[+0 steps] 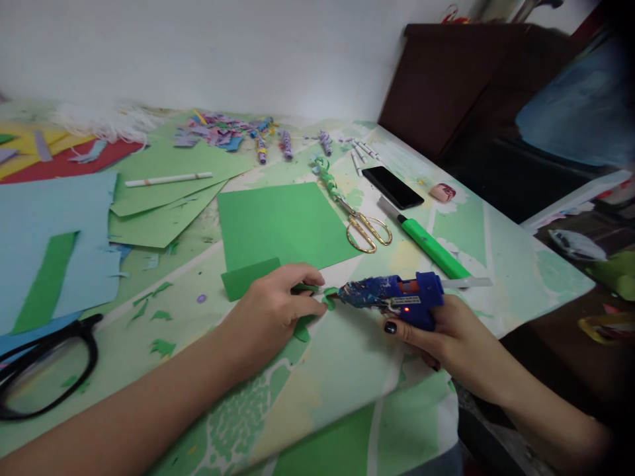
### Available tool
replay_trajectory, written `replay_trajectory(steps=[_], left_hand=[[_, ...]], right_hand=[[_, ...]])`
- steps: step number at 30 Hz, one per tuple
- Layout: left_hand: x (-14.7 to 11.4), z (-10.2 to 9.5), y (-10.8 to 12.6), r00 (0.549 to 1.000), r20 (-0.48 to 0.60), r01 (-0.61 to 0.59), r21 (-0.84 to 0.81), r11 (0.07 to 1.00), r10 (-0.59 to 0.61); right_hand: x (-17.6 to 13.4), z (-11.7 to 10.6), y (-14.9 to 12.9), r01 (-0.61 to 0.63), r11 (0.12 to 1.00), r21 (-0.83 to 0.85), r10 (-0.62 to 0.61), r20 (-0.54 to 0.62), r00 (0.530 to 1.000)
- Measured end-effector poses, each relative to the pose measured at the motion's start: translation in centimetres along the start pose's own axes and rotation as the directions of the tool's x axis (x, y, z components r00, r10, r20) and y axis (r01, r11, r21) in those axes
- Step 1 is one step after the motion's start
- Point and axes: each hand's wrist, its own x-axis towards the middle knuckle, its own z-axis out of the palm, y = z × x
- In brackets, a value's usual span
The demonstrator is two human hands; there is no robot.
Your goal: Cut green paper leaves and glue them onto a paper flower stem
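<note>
In my right hand [441, 337] is a blue hot glue gun [381, 294], gripped by its handle, with a red light lit on its side and a clear glue stick [469, 282] poking out the back. Its nozzle meets a small curled green paper piece [329, 297]. My left hand [282, 297] pinches that green paper between thumb and fingers; part of it is hidden behind them. Beside the left hand lie a folded green paper strip [248, 277] and a large green paper sheet [282, 221].
Gold-handled scissors [367, 231], a green utility knife [431, 248] and a black phone [393, 186] lie beyond the glue gun. Black glasses [54, 370] rest at left near blue paper [59, 211]. Paper scraps [218, 130] and rolled purple paper tubes [286, 144] lie near the wall.
</note>
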Motion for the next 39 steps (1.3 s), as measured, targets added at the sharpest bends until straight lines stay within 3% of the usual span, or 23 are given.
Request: replay_trajectory(steps=[22, 39], left_hand=[[-0.16, 0.15, -0.09, 1.0, -0.002, 0.014, -0.019, 1.0, -0.014], [-0.14, 0.11, -0.14, 1.0, 0.002, 0.009, -0.007, 1.0, -0.009]], right_hand=[[0.07, -0.17, 0.12, -0.064, 0.997, -0.039, 0.065, 0.035, 0.997], [-0.63, -0.21, 0.52, -0.08, 0.994, 0.072, 0.08, 0.001, 0.997]])
